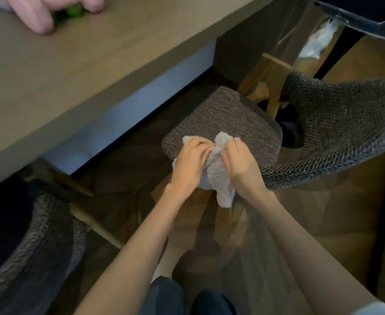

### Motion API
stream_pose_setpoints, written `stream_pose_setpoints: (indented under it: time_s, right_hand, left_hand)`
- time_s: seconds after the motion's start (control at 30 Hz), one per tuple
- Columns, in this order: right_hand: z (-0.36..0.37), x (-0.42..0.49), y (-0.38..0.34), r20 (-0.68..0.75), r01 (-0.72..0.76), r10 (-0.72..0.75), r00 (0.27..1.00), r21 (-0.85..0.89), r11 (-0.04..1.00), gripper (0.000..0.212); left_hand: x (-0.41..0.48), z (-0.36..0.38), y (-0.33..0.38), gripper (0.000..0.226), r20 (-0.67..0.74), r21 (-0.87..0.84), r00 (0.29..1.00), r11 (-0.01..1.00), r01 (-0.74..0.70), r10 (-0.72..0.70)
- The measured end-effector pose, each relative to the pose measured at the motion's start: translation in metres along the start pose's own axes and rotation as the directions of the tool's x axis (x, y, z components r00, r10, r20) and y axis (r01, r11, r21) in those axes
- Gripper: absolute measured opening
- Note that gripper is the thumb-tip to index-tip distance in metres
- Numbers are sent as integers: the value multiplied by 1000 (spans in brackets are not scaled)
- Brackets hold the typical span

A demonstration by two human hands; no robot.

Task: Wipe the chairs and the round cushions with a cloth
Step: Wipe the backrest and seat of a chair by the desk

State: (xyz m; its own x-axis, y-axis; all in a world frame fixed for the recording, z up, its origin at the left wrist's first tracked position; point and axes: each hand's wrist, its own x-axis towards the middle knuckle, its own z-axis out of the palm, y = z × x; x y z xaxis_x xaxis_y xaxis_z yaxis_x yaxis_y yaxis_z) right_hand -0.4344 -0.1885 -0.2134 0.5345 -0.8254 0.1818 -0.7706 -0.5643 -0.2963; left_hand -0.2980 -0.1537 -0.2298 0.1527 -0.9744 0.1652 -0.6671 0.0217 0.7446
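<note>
Both hands are on the cloth here. The left hand (190, 161) has its fingers curled into one bunched end. The right hand (238, 159) pinches the other end between thumb and fingers. The cloth (217, 180) is scrunched up between them, with a tail hanging down below. My guess is it's being gathered into a pad to get a decent wiping face, not an actual stroke yet.

The cloth sits right over the near edge of the seat (223, 114). It's either touching or just above, I honestly can't tell. Makes sense to sort it out there, since the seat is the obvious next surface. The woven back (336, 123) curves round on the right, so it's in easy reach after that.

The chair is pulled out from under the table (73, 71), probably so the whole seat is open to wipe. A second chair (39, 235) is at the lower left, partly tucked under the table and well apart from the hands. I can't pick out any round cushions.

Somebody else's hand (48, 12) rests on the tabletop at the top left, over a green thing (73, 10) that's too blurry to name. There's wood floor (323, 223) underneath.
</note>
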Motion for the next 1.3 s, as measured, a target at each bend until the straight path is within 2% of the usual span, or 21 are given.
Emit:
stream_pose_setpoints:
  time_s: [0.07,0.17,0.3,0.4,0.57,0.73,0.93,1.07,1.3]
  right_hand:
    - [-28,-3,-10,44,-28,26,999,63,998,10]
    - [-82,0,-30,119,-150,126,985,218,964,24]
    - [-155,-1,-50,180,-161,112,977,289,944,28]
    - [-200,-7,-59,118,-217,185,976,398,891,30]
    - [-247,-22,-41,113,-214,186,976,333,918,24]
    - [-278,-43,21,76,-256,245,967,323,911,23]
    - [-309,-60,144,128,-365,354,927,76,928,22]
    - [-348,-66,222,68,-294,288,955,103,950,25]
    - [-372,-43,309,199,-194,167,966,123,973,34]
  left_hand:
    - [-4,-24,28,30,67,-35,996,998,61,-58]
    - [-9,-66,72,33,107,12,990,996,90,-91]
    - [-10,-119,129,35,153,26,985,997,76,-79]
    - [-12,-143,161,36,209,32,976,998,50,-56]
    - [-8,-150,201,37,278,21,960,1000,23,-28]
    - [9,-113,242,39,338,30,941,999,-16,5]
    - [38,-21,298,41,341,93,938,995,27,-57]
    - [51,42,345,43,321,116,939,989,89,-122]
    - [80,110,390,49,278,173,927,962,209,-251]
